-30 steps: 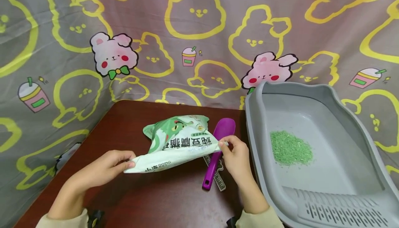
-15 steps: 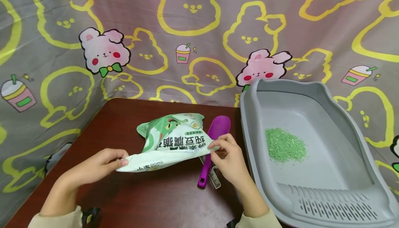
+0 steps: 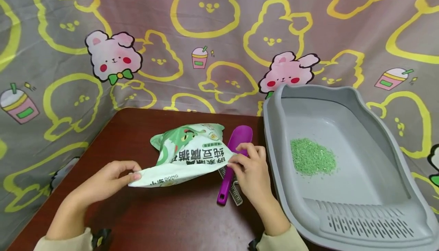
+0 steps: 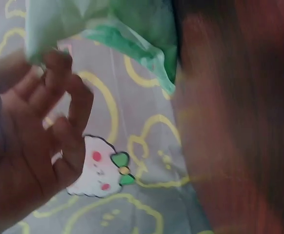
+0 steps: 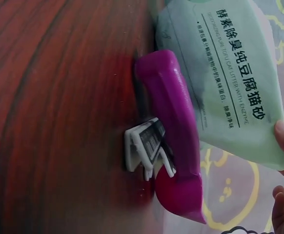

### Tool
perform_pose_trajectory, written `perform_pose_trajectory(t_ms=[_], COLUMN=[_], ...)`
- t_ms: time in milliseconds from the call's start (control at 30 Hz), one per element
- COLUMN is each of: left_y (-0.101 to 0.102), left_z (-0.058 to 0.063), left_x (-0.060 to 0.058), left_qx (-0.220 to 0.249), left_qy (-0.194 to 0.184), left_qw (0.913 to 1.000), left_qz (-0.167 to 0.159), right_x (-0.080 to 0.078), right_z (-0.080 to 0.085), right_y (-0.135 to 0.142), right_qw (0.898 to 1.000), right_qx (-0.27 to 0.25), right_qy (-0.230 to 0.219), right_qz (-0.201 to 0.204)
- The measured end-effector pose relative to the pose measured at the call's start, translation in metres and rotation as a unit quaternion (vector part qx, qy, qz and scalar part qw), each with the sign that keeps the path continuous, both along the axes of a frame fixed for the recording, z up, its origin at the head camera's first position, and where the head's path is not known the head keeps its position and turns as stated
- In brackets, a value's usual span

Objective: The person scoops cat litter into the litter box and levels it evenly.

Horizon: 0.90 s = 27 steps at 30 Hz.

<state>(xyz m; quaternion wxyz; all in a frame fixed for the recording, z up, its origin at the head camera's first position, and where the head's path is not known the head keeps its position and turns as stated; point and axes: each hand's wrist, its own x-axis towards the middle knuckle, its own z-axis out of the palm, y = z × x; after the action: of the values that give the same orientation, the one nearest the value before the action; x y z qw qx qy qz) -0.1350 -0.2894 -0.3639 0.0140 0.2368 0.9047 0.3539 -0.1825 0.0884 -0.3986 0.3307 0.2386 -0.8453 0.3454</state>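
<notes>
A green and white bag of tofu cat litter [image 3: 192, 155] lies on the dark wooden table, its near end flattened and folded over into a band. My left hand [image 3: 111, 180] pinches the left corner of that band between thumb and fingers. At the right corner, my right hand [image 3: 252, 172] pinches the fold with thumb and index finger, its other fingers lifted. In the right wrist view the bag's printed back [image 5: 230, 83] hangs from that pinch. Beside the bag lies a purple scoop [image 3: 225, 186], resting across a flat white-edged piece with dark ribbed strips [image 3: 236, 194].
To the right stands a large grey litter box [image 3: 274, 155] with a slotted front ledge. A patch of green litter pellets [image 3: 313, 157] lies on its floor. A printed curtain [image 3: 154, 22] hangs behind and left of the table [image 3: 164, 220].
The head view has shifted slightly. The right hand's grip has changed a little, its fingers rising and spreading; the folded band stays held at both corners.
</notes>
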Motion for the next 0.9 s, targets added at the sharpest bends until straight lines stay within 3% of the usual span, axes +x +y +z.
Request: perform_pose_trajectory(t_ms=[67,167,300,367,467,567,667,733,900], left_y=[0.008,0.026,0.056,0.071,0.092,0.108,0.118,0.121,0.123], left_z=[0.004,0.013,0.018,0.017,0.009,0.000,-0.008,-0.011,-0.015], left_x=[0.007,0.016,0.023,0.024,0.022,0.015,0.008,0.005,-0.001], left_qx=[-0.038,-0.079,-0.101,-0.100,-0.085,-0.082,-0.087,-0.091,-0.077], left_qy=[0.046,0.119,0.198,0.231,0.286,0.325,0.332,0.332,0.331], left_qw=[0.9970,0.9841,0.9637,0.9558,0.9475,0.9418,0.9382,0.9373,0.9404], left_qz=[0.049,0.106,0.148,0.152,0.115,0.028,-0.044,-0.052,-0.023], right_x=[0.001,0.001,0.002,0.003,0.003,0.003,0.002,0.002,0.001], right_z=[0.000,0.002,0.003,0.002,0.000,-0.002,-0.003,-0.002,0.000], right_y=[-0.001,-0.002,-0.003,-0.005,-0.006,-0.006,-0.006,-0.006,-0.005], right_qw=[1.000,0.999,0.997,0.996,0.994,0.993,0.993,0.992,0.992], right_qx=[-0.006,-0.017,-0.029,-0.038,-0.052,-0.064,-0.072,-0.074,-0.073], right_qy=[-0.013,-0.040,-0.069,-0.080,-0.091,-0.094,-0.094,-0.097,-0.099], right_qz=[0.001,0.000,-0.009,-0.013,-0.019,-0.027,-0.030,-0.027,-0.026])
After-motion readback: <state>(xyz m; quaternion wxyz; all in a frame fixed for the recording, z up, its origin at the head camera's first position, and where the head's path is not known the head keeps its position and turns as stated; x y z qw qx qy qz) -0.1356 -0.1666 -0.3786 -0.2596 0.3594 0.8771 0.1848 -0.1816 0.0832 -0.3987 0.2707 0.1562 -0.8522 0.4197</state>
